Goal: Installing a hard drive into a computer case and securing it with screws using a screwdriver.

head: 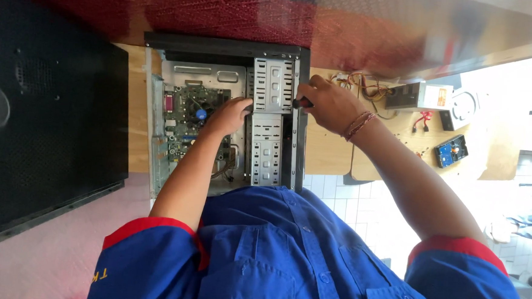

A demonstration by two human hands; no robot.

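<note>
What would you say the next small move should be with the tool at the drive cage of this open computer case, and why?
Probably a steady turn of the screwdriver in place. The right hand grips its dark handle at the edge of the metal drive cage, with the tip seemingly at the cage's side, while the left hand braces the cage from inside the computer case. Whether there is a screw there is hidden.

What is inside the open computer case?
Inside the computer case: a green motherboard and a perforated metal drive cage. The left hand reaches inside, covering part of the board; the right hand holds a dark-handled tool at the case's edge.
</note>
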